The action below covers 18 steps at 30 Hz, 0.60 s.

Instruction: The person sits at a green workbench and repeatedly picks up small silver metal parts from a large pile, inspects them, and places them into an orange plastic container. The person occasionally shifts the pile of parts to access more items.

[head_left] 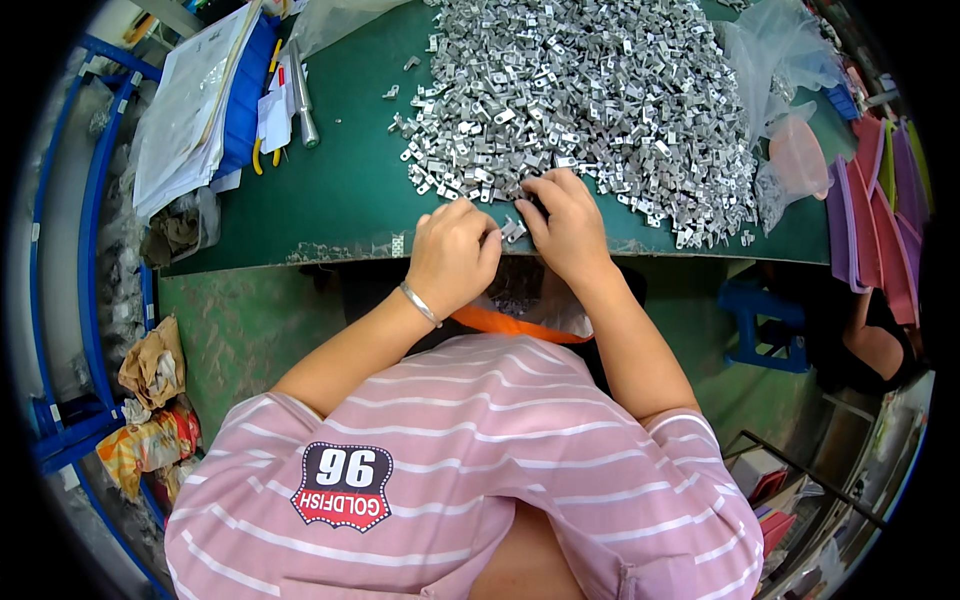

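A big heap of small bent metal brackets (580,90) covers the far middle and right of the green table (350,190). My left hand (452,252), with a silver bangle (420,304) at the wrist, is closed at the heap's near edge. Its fingertips point away, so whatever they grip is hidden. Just to the right is my right hand (568,225), its bent fingers and thumb apart at the brackets' edge. A few loose brackets (513,230) lie between both hands by the table's front edge.
Papers and a blue tray (240,120) stand at the left, beside a metal tube (302,95). Clear plastic bags and a pinkish bowl (797,152) lie at the right. An orange-rimmed container (520,324) sits below the table edge. Behind a blue stool (762,325) part of another person shows.
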### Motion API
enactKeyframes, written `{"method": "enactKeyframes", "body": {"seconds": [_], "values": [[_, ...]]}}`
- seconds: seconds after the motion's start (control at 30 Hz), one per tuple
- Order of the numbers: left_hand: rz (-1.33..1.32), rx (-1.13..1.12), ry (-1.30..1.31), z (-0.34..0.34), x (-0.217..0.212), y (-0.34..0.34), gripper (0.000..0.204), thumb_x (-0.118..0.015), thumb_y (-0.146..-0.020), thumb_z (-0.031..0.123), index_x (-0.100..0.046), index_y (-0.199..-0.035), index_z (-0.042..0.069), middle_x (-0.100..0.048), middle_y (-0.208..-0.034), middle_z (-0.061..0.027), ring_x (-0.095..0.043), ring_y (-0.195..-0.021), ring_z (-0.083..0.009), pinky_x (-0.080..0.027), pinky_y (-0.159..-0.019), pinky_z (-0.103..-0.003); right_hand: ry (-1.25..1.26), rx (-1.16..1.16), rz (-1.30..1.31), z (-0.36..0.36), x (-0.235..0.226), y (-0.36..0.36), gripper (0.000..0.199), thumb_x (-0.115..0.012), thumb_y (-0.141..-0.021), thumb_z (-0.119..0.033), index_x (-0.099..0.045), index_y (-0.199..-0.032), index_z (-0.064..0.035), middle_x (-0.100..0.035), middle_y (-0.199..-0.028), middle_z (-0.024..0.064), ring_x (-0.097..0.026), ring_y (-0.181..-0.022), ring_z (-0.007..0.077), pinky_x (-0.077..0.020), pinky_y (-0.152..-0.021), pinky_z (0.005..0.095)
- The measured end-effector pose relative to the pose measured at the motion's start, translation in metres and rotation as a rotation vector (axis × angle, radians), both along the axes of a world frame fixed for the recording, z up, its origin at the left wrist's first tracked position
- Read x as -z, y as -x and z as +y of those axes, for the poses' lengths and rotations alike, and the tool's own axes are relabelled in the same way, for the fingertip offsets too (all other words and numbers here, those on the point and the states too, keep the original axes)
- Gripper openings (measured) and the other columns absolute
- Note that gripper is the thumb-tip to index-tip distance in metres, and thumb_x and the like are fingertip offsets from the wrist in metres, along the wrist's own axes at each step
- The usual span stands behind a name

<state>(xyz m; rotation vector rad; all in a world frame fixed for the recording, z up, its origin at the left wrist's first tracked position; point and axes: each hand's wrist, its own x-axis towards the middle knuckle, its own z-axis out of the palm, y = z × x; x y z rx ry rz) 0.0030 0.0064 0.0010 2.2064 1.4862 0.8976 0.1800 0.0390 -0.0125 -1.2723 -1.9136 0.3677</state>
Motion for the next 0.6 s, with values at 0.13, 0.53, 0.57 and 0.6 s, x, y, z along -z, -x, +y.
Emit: {"method": "enactKeyframes", "body": {"seconds": [0.13,0.53,0.57,0.6], "values": [[-0.034,-0.004,0.010,0.005,0.001,0.002,0.006,-0.068,-0.080,0.006,-0.066,-0.085,0.002,-0.060,-0.079,-0.0110,-0.062,-0.076,-0.0321,-0.048,-0.068,-0.042,0.058,0.008,-0.037,0.003,0.001,-0.007,0.016,-0.075,-0.077,-0.008,-0.068,-0.091,-0.0038,-0.061,-0.088,0.0113,-0.061,-0.085,0.0330,-0.0501,-0.074,0.0420],[-0.057,0.198,0.031,0.003,0.007,-0.007,0.026,-0.077,-0.077,0.013,-0.066,-0.099,0.005,-0.061,-0.097,-0.0097,-0.060,-0.091,-0.0301,-0.046,-0.079,-0.041,0.379,0.074,0.144,-0.020,-0.020,-0.036,0.008,-0.071,-0.083,-0.003,-0.069,-0.090,-0.0004,-0.065,-0.083,0.0136,-0.065,-0.075,0.0307,-0.0522,-0.070,0.0372],[-0.056,0.230,0.042,0.001,0.008,-0.006,0.026,-0.078,-0.077,0.014,-0.066,-0.098,0.005,-0.061,-0.097,-0.0093,-0.060,-0.090,-0.0298,-0.046,-0.078,-0.040,0.397,0.028,0.067,-0.019,-0.022,-0.039,0.008,-0.070,-0.083,-0.004,-0.070,-0.090,-0.0004,-0.065,-0.083,0.0134,-0.065,-0.076,0.0302,-0.0519,-0.070,0.0368],[-0.059,0.292,0.056,0.000,0.006,-0.006,0.026,-0.079,-0.077,0.014,-0.066,-0.097,0.006,-0.061,-0.097,-0.0091,-0.060,-0.090,-0.0297,-0.046,-0.079,-0.040,0.378,-0.024,0.065,-0.018,-0.023,-0.040,0.008,-0.070,-0.083,-0.005,-0.070,-0.089,-0.0006,-0.064,-0.083,0.0131,-0.064,-0.077,0.0301,-0.0516,-0.071,0.0368]]}}
